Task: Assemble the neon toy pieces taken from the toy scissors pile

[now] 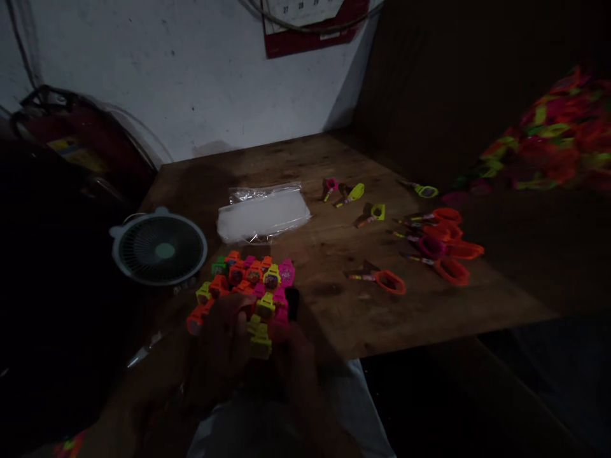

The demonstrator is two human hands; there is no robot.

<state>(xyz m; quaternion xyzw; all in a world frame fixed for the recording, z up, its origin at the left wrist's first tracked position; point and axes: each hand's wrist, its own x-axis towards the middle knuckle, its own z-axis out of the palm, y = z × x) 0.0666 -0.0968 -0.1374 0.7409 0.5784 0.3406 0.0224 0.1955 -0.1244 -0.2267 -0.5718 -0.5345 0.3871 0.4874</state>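
Observation:
A cluster of small toy watches in orange, pink, yellow and green sits at the near side of the wooden table, faces mostly up. My left hand is closed round the cluster's lower left part, with fingers curled. From the right, my right hand grips its lower right part, beside several yellow watches. Dim light hides most of the fingertips. A small black thing shows just above my right hand; its kind is unclear.
A round fan stands left of the watches. Behind them lies a clear plastic packet with white contents. Loose coloured loops with striped strips are scattered at the right, below a large heap of neon plastic pieces. A bag leans at the left.

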